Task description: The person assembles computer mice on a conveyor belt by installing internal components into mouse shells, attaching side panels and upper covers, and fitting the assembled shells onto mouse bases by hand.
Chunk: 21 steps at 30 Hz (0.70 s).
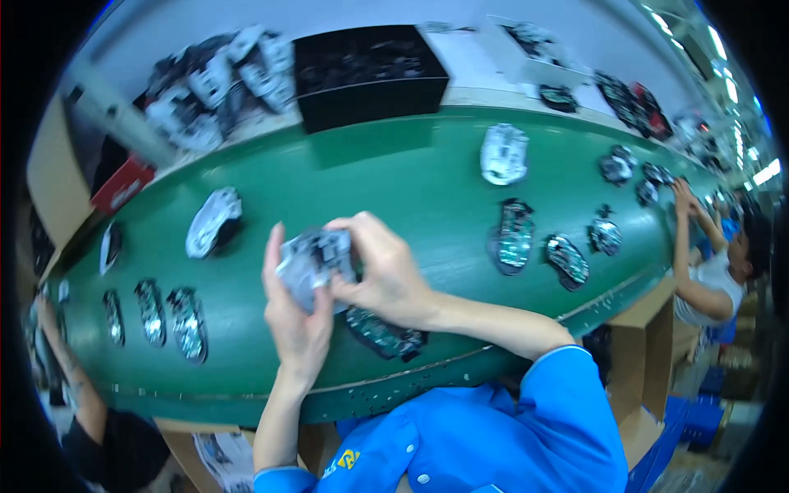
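Both my hands hold one grey computer-mouse shell [316, 256] over the green conveyor belt [378, 177]. My left hand [294, 316] cups it from below and the left side. My right hand [382, 271] grips its right side, fingers curled over the top. Just under my right hand, a dark mouse base with a circuit board [385, 333] lies on the belt.
Several mouse bases and shells lie along the belt, such as a white shell [503, 154], a board base [514, 238] and a white-topped one [212, 222]. A black bin [370, 76] stands behind the belt. Other people work at far right [707, 279] and lower left [90, 411].
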### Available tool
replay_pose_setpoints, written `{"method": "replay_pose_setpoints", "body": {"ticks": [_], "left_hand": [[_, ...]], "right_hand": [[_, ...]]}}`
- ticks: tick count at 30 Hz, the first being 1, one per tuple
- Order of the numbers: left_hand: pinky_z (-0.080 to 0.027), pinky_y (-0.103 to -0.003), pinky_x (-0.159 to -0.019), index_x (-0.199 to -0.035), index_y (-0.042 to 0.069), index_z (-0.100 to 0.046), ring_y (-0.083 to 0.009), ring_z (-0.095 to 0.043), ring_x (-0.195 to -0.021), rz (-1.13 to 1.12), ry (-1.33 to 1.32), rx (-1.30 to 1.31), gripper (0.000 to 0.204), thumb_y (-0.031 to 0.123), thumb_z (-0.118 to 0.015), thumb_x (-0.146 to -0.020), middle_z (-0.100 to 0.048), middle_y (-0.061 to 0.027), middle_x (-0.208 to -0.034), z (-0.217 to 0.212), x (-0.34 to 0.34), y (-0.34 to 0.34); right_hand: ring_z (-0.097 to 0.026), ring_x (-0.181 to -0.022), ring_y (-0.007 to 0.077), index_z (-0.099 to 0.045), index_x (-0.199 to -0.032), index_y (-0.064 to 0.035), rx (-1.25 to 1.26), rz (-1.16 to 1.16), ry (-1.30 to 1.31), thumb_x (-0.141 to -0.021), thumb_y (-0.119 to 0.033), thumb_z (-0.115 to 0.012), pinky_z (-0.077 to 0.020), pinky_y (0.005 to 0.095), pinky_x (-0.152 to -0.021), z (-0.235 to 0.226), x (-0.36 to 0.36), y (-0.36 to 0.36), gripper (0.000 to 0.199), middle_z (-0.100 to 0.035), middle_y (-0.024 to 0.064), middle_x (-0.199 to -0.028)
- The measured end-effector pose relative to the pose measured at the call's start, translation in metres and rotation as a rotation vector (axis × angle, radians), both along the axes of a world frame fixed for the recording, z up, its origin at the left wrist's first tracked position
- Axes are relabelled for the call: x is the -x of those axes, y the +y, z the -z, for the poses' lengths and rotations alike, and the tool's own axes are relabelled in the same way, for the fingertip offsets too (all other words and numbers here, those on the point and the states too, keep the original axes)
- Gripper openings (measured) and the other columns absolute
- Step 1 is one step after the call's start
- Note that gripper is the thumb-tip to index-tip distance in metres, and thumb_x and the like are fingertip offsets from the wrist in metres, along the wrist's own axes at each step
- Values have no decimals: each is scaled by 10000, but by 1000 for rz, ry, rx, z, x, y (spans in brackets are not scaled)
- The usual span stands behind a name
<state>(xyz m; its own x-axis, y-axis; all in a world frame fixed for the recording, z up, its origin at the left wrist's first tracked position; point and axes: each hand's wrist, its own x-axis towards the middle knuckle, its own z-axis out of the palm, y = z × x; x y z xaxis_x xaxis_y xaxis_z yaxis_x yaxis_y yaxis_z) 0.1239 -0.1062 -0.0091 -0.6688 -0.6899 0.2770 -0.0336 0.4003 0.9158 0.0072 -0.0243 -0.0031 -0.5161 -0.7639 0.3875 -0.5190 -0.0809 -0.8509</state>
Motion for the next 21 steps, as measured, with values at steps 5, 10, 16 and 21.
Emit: {"method": "replay_pose_setpoints", "body": {"ticks": [5,10,16,21], "left_hand": [[-502,-339,-789,-1369,25,-332,-315,-618,-983,2,-24,159,659,-36,-565,-755,-511,-203,-1252,-5,-5,-7],[-513,-349,-759,-1378,20,-319,-324,-623,-950,-10,9,126,708,-66,-569,-721,-526,-199,-1228,-1,-10,-11],[-526,-345,-752,-1399,41,-288,-282,-623,-942,49,-35,-2,770,-26,-612,-704,-527,-193,-1215,-18,-17,-23],[-507,-312,-811,-1405,47,-286,-196,-499,-1085,-2,18,-224,776,289,-626,-751,-494,-118,-1218,-23,-41,-45]], "right_hand": [[-554,-683,178,-512,-1085,-1,38,41,-70,-636,-2,-690,-475,285,-595,-2,-4,-3,483,-542,100,-875],[-549,-723,174,-468,-1106,2,-32,27,-49,-654,-6,-682,-456,276,-546,5,-10,-6,500,-516,93,-916],[-626,-795,162,-468,-1109,24,-137,-48,-260,-683,-17,-667,-514,271,-661,-6,-4,-11,471,-589,102,-962],[-598,-873,131,-474,-1097,2,-41,94,-497,-745,15,-617,-499,275,-782,-24,28,-1,381,-592,72,-979]]}}
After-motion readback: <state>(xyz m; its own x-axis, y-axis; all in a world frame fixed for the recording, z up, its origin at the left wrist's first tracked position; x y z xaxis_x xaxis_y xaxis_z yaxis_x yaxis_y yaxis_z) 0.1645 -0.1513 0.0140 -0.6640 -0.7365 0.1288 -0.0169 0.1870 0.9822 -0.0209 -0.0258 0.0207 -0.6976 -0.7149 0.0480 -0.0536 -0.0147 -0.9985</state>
